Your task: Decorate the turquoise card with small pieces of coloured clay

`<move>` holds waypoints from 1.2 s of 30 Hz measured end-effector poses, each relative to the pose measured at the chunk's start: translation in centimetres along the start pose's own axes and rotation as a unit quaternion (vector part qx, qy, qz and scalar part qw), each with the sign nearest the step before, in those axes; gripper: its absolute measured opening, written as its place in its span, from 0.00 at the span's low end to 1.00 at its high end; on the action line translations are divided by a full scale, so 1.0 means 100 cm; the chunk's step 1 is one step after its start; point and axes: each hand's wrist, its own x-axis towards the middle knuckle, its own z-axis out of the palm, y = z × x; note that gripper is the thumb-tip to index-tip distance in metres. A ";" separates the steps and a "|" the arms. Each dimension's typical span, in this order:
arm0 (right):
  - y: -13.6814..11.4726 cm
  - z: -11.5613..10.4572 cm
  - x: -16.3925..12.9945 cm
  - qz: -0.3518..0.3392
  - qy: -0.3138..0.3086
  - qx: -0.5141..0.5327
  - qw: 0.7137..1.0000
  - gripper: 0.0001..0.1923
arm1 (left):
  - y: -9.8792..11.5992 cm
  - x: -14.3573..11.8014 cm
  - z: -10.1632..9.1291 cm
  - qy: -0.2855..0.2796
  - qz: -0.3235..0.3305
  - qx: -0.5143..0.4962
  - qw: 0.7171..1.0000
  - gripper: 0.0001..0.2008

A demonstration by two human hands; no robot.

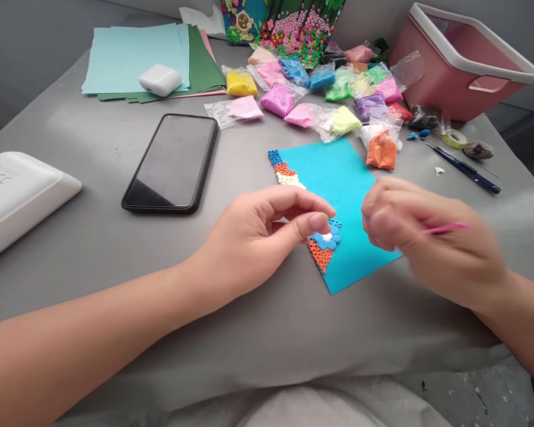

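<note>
A turquoise card (pixel 345 196) lies on the grey table in front of me. Along its left edge runs a band of small clay dots in blue, orange and cream (pixel 285 171), and lower down a blue clay flower with orange dots (pixel 324 243). My left hand (pixel 258 237) rests on the card's left edge, thumb and forefinger pinched together right beside the flower; whether anything is between them is hidden. My right hand (pixel 427 243), blurred, hovers over the card's right corner and grips a thin pink stick (pixel 447 228).
A black phone (pixel 171 163) lies left of the card. Several bags of coloured clay (pixel 329 95) sit behind it, with a pink bin (pixel 460 59), a blue tool (pixel 465 169), a tape roll (pixel 454 139), coloured paper with an earbud case (pixel 160 80), and a white box (pixel 18 196).
</note>
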 end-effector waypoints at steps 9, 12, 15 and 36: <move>0.001 0.014 -0.008 0.015 -0.032 0.093 0.995 0.30 | -0.004 -0.007 0.002 -0.020 0.086 0.077 0.993 0.05; 0.004 0.020 -0.006 -0.011 -0.055 0.079 0.995 0.29 | -0.007 -0.008 0.000 -0.044 0.115 0.123 0.985 0.07; 0.006 0.020 -0.004 -0.029 -0.075 0.070 0.994 0.28 | -0.008 -0.007 -0.001 -0.067 0.126 0.151 0.978 0.08; 0.003 0.024 -0.005 -0.053 -0.099 0.004 0.994 0.26 | -0.005 -0.006 -0.003 -0.071 0.149 0.221 0.961 0.08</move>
